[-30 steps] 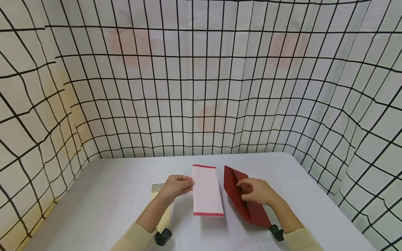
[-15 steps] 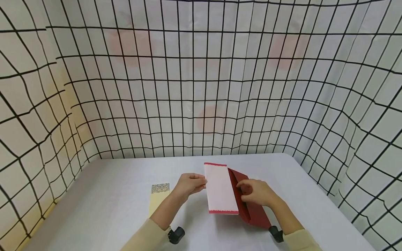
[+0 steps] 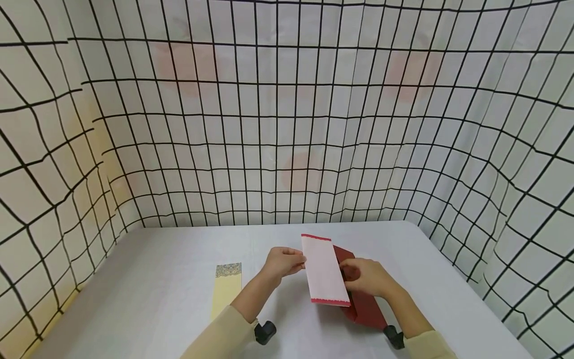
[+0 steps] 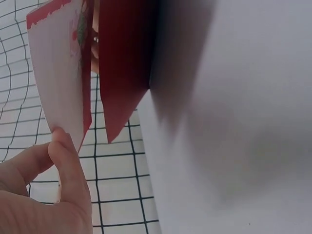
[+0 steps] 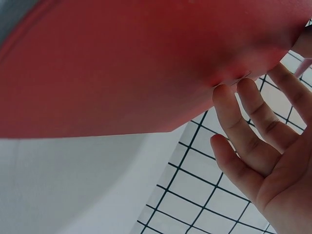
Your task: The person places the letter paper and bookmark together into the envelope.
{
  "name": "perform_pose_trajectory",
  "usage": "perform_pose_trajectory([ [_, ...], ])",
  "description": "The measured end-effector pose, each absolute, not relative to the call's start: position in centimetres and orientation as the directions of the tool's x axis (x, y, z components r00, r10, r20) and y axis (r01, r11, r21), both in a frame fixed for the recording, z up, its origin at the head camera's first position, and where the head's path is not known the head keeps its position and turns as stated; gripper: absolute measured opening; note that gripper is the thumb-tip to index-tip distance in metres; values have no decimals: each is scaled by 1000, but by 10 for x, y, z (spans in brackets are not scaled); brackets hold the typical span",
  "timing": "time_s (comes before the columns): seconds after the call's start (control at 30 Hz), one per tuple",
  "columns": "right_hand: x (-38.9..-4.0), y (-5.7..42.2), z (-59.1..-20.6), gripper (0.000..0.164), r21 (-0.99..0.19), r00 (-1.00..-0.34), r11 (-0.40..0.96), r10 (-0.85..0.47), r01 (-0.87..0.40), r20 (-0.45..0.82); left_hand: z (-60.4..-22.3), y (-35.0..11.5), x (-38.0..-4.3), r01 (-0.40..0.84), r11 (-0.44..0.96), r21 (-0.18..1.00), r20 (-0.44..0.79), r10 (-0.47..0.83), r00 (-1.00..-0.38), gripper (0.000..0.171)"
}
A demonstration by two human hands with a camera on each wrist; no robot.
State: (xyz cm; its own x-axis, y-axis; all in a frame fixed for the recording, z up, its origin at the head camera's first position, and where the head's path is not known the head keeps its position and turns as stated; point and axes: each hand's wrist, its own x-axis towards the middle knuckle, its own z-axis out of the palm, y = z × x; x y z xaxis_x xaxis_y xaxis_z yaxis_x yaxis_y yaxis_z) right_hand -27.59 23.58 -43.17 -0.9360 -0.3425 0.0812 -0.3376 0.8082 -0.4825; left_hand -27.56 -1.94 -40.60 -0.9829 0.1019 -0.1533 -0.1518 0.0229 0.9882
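My left hand (image 3: 282, 263) pinches the left edge of a folded white card (image 3: 325, 271) with red bands along its top and bottom. In the left wrist view a printed figure in pink and green shows inside the card (image 4: 58, 68), with the thumb and a finger at its edge. My right hand (image 3: 366, 276) holds a red envelope (image 3: 368, 310), tilted up off the table. From the right wrist view, the fingertips press the envelope's (image 5: 122, 73) underside near its edge. The card overlaps the envelope's left part in the head view, hiding its opening.
On the white table (image 3: 161, 279), left of the left forearm, lies a pale yellow paper strip (image 3: 227, 291) with a patterned grey band at its top. A white wall with a black grid (image 3: 287, 124) encloses the table's back and sides.
The left hand has carried the white card to the right, from beside the red envelope to overlapping it. The right hand and envelope have hardly moved. More of the yellow strip shows now.
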Motion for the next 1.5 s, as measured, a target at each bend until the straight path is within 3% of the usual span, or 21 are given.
perform_pose_trajectory([
  [0.5, -277, 236, -432, 36, -469, -943, 824, -327, -317, 64, -412, -3, -281, -79, 122, 989, -78, -17, -997, 4],
  [1.5, -276, 237, -431, 34, -476, -941, 817, -331, -325, 75, -401, 35, -279, -46, 295, 954, -49, 2, -999, 12],
])
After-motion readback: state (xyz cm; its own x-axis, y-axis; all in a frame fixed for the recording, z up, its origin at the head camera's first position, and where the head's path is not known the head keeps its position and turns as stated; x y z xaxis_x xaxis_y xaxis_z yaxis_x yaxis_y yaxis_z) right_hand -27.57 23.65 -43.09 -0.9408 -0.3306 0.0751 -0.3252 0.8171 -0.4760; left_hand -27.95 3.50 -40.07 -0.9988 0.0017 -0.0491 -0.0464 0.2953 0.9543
